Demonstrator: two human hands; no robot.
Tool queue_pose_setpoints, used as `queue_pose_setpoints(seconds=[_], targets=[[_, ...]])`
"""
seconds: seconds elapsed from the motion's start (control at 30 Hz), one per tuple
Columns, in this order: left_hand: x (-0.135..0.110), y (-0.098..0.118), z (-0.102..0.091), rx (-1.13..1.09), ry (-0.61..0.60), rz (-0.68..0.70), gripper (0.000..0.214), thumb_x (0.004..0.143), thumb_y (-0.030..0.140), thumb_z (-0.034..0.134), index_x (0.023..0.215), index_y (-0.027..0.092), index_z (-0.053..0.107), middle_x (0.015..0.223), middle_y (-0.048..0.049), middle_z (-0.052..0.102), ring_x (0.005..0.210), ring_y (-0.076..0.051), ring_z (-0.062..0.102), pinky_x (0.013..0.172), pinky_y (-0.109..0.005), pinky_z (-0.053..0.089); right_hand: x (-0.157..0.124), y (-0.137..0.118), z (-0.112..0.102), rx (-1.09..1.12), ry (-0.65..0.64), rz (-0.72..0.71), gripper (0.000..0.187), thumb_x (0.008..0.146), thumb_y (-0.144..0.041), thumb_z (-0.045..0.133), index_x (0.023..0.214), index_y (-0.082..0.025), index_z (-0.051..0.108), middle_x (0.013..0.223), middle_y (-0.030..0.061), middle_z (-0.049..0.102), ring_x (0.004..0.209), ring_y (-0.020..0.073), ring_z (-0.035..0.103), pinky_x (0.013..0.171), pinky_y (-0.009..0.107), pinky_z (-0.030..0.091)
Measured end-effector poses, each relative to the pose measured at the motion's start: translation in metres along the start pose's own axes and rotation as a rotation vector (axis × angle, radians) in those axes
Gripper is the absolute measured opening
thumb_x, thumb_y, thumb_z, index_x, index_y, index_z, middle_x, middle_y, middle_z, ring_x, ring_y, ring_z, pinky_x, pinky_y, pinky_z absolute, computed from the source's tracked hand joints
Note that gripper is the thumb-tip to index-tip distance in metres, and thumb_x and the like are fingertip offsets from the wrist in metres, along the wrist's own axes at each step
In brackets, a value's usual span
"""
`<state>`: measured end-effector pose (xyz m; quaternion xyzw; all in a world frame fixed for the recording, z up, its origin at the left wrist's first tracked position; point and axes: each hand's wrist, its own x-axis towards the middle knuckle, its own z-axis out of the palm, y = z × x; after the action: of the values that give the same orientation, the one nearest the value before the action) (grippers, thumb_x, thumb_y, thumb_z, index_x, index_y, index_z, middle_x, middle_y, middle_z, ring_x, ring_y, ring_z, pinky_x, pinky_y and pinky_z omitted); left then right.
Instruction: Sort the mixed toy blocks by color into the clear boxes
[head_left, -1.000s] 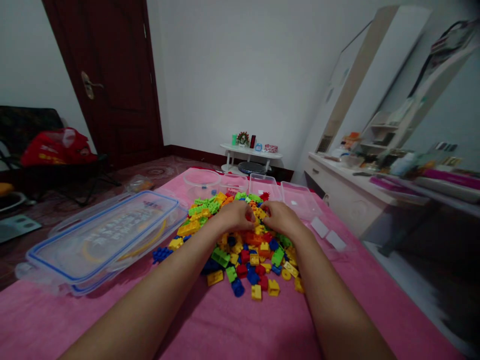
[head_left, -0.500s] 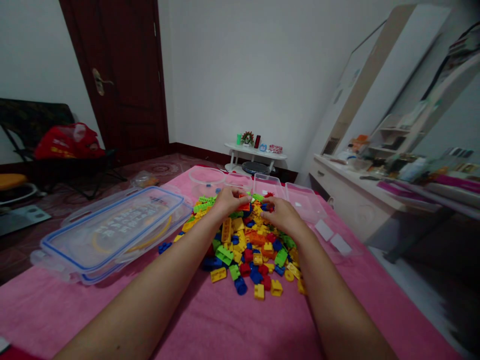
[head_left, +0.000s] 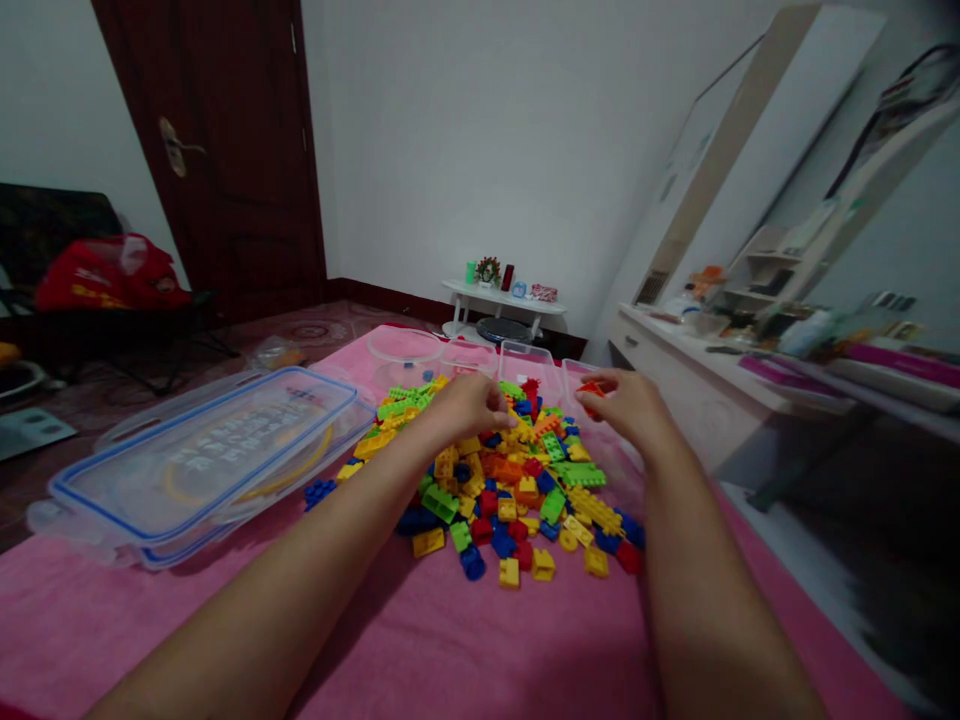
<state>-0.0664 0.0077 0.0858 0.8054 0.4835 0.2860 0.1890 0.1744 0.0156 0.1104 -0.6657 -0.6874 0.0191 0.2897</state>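
Note:
A heap of small plastic building bricks in yellow, green, red, blue and orange lies on a pink cloth. My left hand rests on the far side of the heap, fingers curled over bricks; what it grips is hidden. My right hand is lifted to the right of the heap, over a clear tray, pinching a red-orange brick.
A large clear box lid with blue rim lies at the left. Clear containers stand behind the heap. A white dresser is at the right, a small white table and a dark door are beyond.
My right hand has moved right and away from the heap with a red-orange brick in its fingers. My left hand stayed on the heap's far side. More bricks have spread to the right.

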Motion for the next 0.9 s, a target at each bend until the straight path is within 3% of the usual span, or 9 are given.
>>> queue_pose_setpoints(seconds=[0.1, 0.23, 0.37, 0.43, 0.5, 0.6, 0.77, 0.9], targets=[[-0.009, 0.017, 0.0, 0.129, -0.287, 0.023, 0.026, 0.058, 0.033, 0.076, 0.08, 0.02, 0.075, 0.077, -0.0032, 0.072, 0.067, -0.017, 0.062, 0.056, -0.022, 0.04, 0.002, 0.04, -0.024, -0.138, 0.002, 0.226, 0.032, 0.069, -0.033, 0.065, 0.097, -0.019, 0.07, 0.07, 0.0054, 0.071, 0.07, 0.02, 0.067, 0.065, 0.028, 0.049], [-0.017, 0.032, 0.006, 0.395, -0.391, 0.036, 0.036, 0.054, 0.029, 0.077, 0.088, 0.02, 0.075, 0.084, -0.0055, 0.072, 0.073, -0.021, 0.063, 0.056, -0.024, 0.039, -0.002, 0.055, -0.031, -0.213, -0.079, 0.336, 0.03, 0.066, -0.036, 0.069, 0.092, -0.021, 0.072, 0.079, 0.0075, 0.072, 0.078, 0.0219, 0.068, 0.068, 0.03, 0.049], [-0.014, 0.027, 0.011, 0.329, -0.352, 0.041, 0.018, 0.058, 0.022, 0.07, 0.076, 0.019, 0.075, 0.07, -0.0036, 0.069, 0.064, -0.017, 0.06, 0.052, -0.022, 0.036, -0.003, 0.03, -0.022, -0.06, -0.083, 0.164, 0.034, 0.069, -0.033, 0.068, 0.099, -0.018, 0.07, 0.093, 0.0094, 0.072, 0.085, 0.0209, 0.066, 0.074, 0.029, 0.049], [-0.01, 0.02, 0.011, 0.146, -0.317, 0.046, 0.008, 0.061, 0.021, 0.066, 0.063, 0.017, 0.072, 0.056, -0.0014, 0.063, 0.052, -0.014, 0.054, 0.048, -0.022, 0.033, -0.006, 0.009, -0.017, 0.13, -0.198, -0.006, 0.034, 0.072, -0.028, 0.066, 0.103, -0.016, 0.069, 0.095, 0.0097, 0.071, 0.086, 0.0193, 0.066, 0.074, 0.027, 0.05], [-0.007, 0.015, 0.01, -0.049, -0.273, 0.029, 0.014, 0.065, 0.023, 0.062, 0.054, 0.016, 0.067, 0.046, 0.0001, 0.056, 0.044, -0.012, 0.048, 0.044, -0.022, 0.032, -0.013, -0.012, -0.013, 0.281, -0.373, -0.179, 0.035, 0.074, -0.03, 0.065, 0.105, -0.016, 0.068, 0.097, 0.0085, 0.071, 0.085, 0.0182, 0.065, 0.071, 0.025, 0.05], [-0.003, 0.013, 0.009, -0.297, -0.233, -0.035, 0.024, 0.071, 0.034, 0.06, 0.056, 0.015, 0.064, 0.047, -0.0004, 0.055, 0.043, -0.012, 0.049, 0.043, -0.021, 0.034, -0.022, -0.036, -0.007, 0.285, -0.534, -0.322, 0.04, 0.071, -0.035, 0.068, 0.108, -0.019, 0.068, 0.091, 0.0045, 0.071, 0.079, 0.0167, 0.064, 0.066, 0.025, 0.049], [0.001, 0.015, 0.014, -0.558, -0.161, -0.115, 0.035, 0.077, 0.045, 0.053, 0.062, 0.014, 0.059, 0.059, -0.0031, 0.06, 0.052, -0.012, 0.056, 0.046, -0.02, 0.039, -0.026, -0.043, -0.003, 0.254, -0.545, -0.321, 0.022, 0.073, -0.03, 0.063, 0.087, -0.017, 0.073, 0.072, 0.0009, 0.068, 0.064, 0.0126, 0.059, 0.056, 0.021, 0.044], [0.005, 0.009, 0.018, -0.481, 0.003, -0.069, 0.03, 0.08, 0.04, 0.052, 0.077, 0.014, 0.066, 0.066, -0.003, 0.064, 0.056, -0.013, 0.057, 0.048, -0.021, 0.04, -0.019, -0.021, -0.017, 0.232, -0.454, -0.187, 0.024, 0.074, -0.037, 0.06, 0.075, -0.015, 0.071, 0.063, 0.0016, 0.066, 0.056, 0.0116, 0.057, 0.05, 0.021, 0.041]])
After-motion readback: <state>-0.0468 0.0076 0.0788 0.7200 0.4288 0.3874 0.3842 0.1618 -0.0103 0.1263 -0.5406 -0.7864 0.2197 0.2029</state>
